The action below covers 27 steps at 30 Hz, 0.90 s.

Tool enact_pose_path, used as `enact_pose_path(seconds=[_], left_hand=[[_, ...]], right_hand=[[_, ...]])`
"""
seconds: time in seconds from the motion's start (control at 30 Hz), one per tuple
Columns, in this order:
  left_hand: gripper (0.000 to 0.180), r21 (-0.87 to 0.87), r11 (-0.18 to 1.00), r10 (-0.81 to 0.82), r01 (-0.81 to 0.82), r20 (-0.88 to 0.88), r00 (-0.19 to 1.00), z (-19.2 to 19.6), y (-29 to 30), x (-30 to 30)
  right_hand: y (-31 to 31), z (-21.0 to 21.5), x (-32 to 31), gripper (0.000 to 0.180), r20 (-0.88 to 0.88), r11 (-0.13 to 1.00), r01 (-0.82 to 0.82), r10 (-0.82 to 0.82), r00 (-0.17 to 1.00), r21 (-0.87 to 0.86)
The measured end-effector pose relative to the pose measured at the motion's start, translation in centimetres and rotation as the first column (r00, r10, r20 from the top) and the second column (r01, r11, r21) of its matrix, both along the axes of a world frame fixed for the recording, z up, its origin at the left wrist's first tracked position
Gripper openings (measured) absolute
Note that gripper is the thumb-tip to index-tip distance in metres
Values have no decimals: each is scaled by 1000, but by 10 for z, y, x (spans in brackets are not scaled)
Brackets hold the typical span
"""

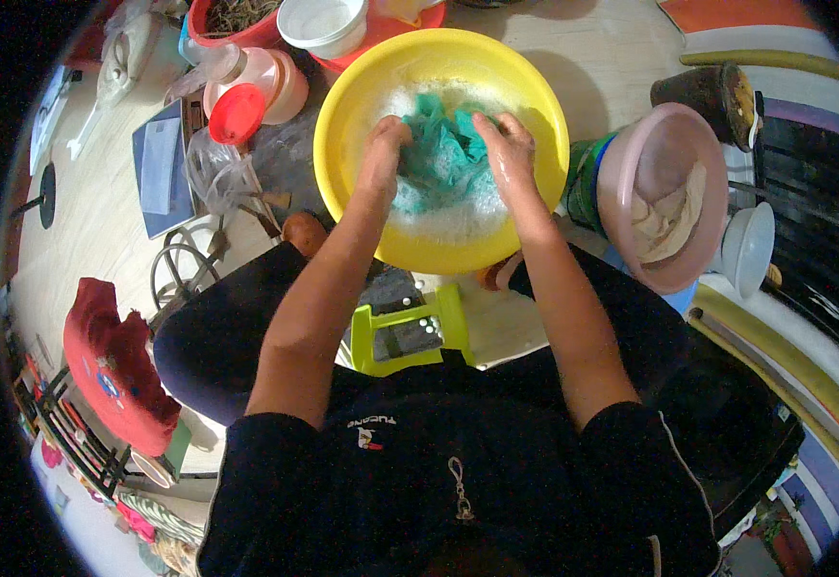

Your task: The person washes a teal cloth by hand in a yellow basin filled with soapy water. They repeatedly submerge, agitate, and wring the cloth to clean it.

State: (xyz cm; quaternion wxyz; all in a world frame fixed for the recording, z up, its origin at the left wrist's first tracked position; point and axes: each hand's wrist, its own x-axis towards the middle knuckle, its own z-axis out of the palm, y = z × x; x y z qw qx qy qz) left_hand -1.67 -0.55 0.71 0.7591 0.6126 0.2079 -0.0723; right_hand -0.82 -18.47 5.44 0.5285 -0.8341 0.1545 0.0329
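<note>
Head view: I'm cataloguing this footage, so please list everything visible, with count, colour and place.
Round plastic basin: 1, yellow, upper centre
Wet bunched cloth: 1, green, in the sudsy basin
Wide plastic tub: 1, pink, right of basin
Crumpled cloth: 1, cream, inside the tub
Round bowls: 2, white, top and right
Round lid: 1, red, upper left
Plastic frame: 1, lime green, below basin
Flat rectangular pack: 1, blue, upper left
Bulky fabric item: 1, red, far left
Short-sleeved shirt: 1, black, bottom
Left hand: 1, bare, on green cloth
Right hand: 1, bare, on green cloth
</note>
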Motion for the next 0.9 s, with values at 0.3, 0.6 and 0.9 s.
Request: enact_pose_path(seconds=[0.3, 0.6, 0.9], left_hand=[[36, 621, 780, -187, 80, 109, 976, 43, -6, -59], [48, 864, 86, -553, 496, -372, 745, 6, -47, -64], [26, 736, 393, -575, 551, -271, 772, -59, -36, -21]], right_hand=[[-2, 5, -58, 36, 249, 976, 128, -82, 965, -177], [27, -15, -55, 62, -313, 700, -447, 321, 894, -558], [26, -56, -2, 46, -605, 776, -511, 217, 766, -369]])
